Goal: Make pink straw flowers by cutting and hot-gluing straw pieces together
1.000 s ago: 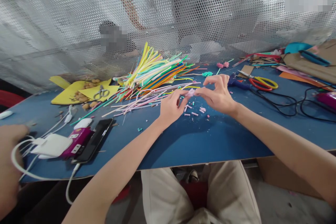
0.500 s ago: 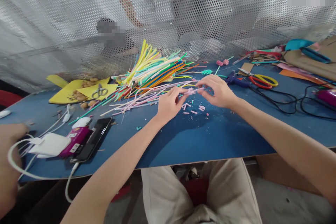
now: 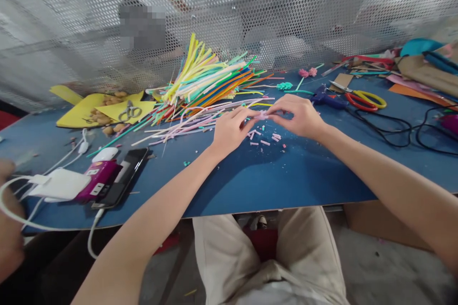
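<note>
My left hand (image 3: 232,127) pinches one side of a small lilac pipe-cleaner piece (image 3: 262,115), held just above the table. On its other side, the thumb and fingertips of my right hand (image 3: 299,115) close on the same piece. Its exact shape is partly covered by my fingers. Below it lie several short cut lilac bits (image 3: 265,143) and tiny crumbs. Long lilac pipe cleaners (image 3: 171,134) stretch out to the left, partly behind my left hand.
Behind is a heap of coloured pipe cleaners (image 3: 214,81). Scissors (image 3: 365,100) and a blue glue gun (image 3: 327,97) with a black cord lie right. A phone (image 3: 123,178), purple power strip (image 3: 102,178) and white charger (image 3: 64,185) stand left. A metal mesh (image 3: 286,5) rises behind the blue table (image 3: 279,188).
The fingers of my right hand have come together onto the lilac piece, where they were spread wider before. The camera view has shifted slightly.
</note>
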`<action>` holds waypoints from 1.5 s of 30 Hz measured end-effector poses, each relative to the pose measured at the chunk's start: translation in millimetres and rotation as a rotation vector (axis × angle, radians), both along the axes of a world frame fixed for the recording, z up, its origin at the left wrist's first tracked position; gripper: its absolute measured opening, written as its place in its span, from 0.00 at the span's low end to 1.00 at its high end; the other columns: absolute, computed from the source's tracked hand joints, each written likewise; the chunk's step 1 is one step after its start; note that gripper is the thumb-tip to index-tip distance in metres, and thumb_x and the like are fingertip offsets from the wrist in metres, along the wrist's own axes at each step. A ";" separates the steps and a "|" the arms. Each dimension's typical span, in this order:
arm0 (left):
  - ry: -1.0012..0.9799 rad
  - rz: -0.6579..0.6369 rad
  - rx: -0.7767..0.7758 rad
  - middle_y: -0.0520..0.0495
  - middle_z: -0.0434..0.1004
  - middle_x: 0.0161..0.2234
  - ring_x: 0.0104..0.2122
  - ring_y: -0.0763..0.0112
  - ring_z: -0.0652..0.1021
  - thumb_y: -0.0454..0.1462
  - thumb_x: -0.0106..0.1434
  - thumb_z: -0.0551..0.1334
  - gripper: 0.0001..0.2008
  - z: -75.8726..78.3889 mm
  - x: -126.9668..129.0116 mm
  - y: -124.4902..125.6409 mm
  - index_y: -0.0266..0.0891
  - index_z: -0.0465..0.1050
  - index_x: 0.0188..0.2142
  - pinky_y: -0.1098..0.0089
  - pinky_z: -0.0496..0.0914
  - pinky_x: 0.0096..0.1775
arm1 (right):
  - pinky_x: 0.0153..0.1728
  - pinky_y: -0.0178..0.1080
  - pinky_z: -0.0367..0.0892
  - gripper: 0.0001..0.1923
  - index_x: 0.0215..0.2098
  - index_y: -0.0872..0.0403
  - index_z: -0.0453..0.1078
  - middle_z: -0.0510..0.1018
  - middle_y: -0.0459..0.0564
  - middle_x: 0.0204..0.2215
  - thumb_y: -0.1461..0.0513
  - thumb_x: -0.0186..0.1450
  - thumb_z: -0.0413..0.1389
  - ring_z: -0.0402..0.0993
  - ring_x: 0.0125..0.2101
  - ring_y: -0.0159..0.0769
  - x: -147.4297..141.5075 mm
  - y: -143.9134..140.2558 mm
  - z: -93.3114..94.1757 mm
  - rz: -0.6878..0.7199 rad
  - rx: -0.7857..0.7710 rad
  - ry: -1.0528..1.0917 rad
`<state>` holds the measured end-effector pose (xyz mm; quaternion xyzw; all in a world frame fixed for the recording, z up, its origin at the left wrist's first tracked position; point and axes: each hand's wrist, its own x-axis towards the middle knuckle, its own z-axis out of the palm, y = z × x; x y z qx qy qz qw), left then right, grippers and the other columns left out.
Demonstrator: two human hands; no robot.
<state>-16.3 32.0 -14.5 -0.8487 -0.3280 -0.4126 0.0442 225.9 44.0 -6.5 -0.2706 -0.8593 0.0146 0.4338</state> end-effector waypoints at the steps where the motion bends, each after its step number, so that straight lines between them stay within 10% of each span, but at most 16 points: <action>1: 0.000 -0.006 -0.001 0.51 0.82 0.42 0.28 0.76 0.75 0.43 0.72 0.61 0.08 0.1 0.2 -0.2 0.45 0.77 0.47 0.71 0.68 0.36 | 0.41 0.42 0.71 0.08 0.42 0.50 0.79 0.82 0.48 0.35 0.59 0.69 0.58 0.75 0.36 0.37 -0.3 0.2 -0.4 -0.004 -0.001 0.004; 45: -0.075 0.051 -0.033 0.52 0.85 0.42 0.43 0.69 0.83 0.42 0.72 0.61 0.09 2.7 -20.0 17.0 0.48 0.82 0.45 0.65 0.76 0.45 | 0.37 0.43 0.66 0.02 0.38 0.51 0.69 0.76 0.49 0.34 0.62 0.68 0.54 0.69 0.32 0.37 18.1 9.3 10.0 -0.111 -0.043 0.025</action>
